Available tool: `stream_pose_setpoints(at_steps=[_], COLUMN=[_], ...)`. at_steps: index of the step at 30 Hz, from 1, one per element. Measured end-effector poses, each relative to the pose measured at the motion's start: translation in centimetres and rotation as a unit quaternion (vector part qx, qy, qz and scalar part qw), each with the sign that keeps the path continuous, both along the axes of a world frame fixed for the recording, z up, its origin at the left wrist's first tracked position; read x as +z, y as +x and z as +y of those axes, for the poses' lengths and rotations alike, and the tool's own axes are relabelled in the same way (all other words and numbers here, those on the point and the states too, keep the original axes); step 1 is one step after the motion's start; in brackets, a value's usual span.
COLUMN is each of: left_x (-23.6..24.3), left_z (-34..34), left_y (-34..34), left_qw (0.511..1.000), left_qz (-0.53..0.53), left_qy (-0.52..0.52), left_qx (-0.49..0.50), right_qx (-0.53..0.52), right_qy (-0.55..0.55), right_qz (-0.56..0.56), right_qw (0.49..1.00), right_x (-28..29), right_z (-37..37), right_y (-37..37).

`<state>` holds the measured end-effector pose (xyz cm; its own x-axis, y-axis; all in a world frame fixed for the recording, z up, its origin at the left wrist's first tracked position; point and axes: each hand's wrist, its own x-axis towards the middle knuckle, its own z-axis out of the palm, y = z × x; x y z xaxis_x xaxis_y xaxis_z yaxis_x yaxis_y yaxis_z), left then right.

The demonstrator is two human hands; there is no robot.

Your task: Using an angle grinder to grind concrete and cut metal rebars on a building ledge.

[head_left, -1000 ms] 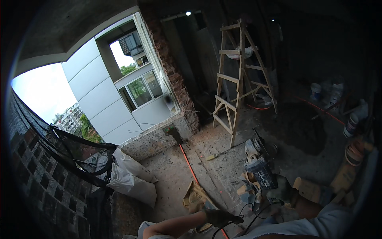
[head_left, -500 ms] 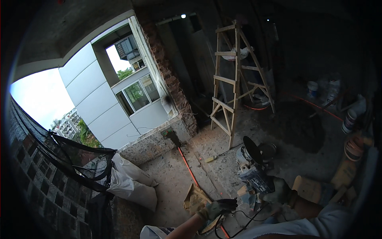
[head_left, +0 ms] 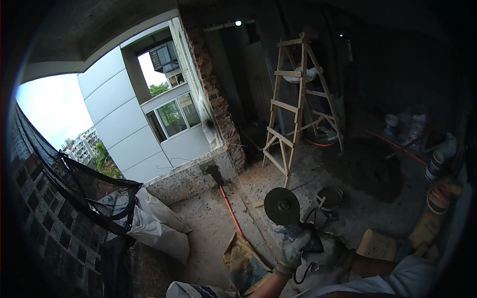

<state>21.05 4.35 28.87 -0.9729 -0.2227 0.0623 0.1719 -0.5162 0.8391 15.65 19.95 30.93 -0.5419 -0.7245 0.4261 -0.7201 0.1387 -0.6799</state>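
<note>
An angle grinder (head_left: pixel 288 231) is held up in front of me, its round dark disc (head_left: pixel 281 206) facing upward and toward me. My left hand (head_left: pixel 292 252), in a grey-green glove, is closed against the near end of the grinder's body. My right hand (head_left: pixel 330 249), gloved too, is closed round the rear of the same tool; its fingers are partly lost in shadow. A black cable (head_left: pixel 302 274) loops below the hands. Beneath, a torn brown paper sack (head_left: pixel 233 260) lies flat on the concrete floor.
A wooden stepladder (head_left: pixel 287 126) stands ahead, with a dim person-like shape behind it. White sacks (head_left: pixel 161 226) lean at left near netting (head_left: pixel 79 191). An orange-red pipe (head_left: pixel 229 208) crosses the floor. At right are a dark bucket (head_left: pixel 330 197), white pails (head_left: pixel 435 165) and cardboard (head_left: pixel 377 243).
My left hand has moved right and up onto the grinder, which my right hand has brought left. The disc has turned from nearly edge-on to facing me. The view has shifted slightly.
</note>
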Motion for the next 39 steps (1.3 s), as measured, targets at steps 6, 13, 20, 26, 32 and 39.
stream_pose_setpoints(at_steps=[6,13,20,26,32,39], left_x=[0.9,0.2,-4.0,-2.7,1.5,4.2], left_z=[-3.8,-7.0,-9.4,-11.1,-15.5,-19.5], left_y=[-0.8,-0.3,1.0,2.7,7.0,11.5], left_qw=[0.989,0.986,0.962,0.944,0.915,0.864], left_qz=[0.113,0.118,0.104,0.118,0.175,0.199], left_qy=[0.088,-0.021,-0.136,0.220,0.115,0.015], left_qx=[-0.031,0.113,0.212,0.214,0.346,0.462], right_qx=[0.129,0.057,-0.176,-0.255,-0.493,-0.569], right_qy=[-0.034,0.234,0.047,0.114,0.311,0.156], right_qz=[-0.360,0.073,0.097,0.019,-0.027,-0.326], right_qw=[0.923,0.968,0.978,0.960,0.812,0.738], right_x=[-0.3,-2.3,-1.2,-5.9,-16.1,-17.6], right_z=[0.7,4.6,8.8,15.4,31.7,44.3], right_y=[0.4,0.3,-2.0,-2.2,-5.3,-7.1])
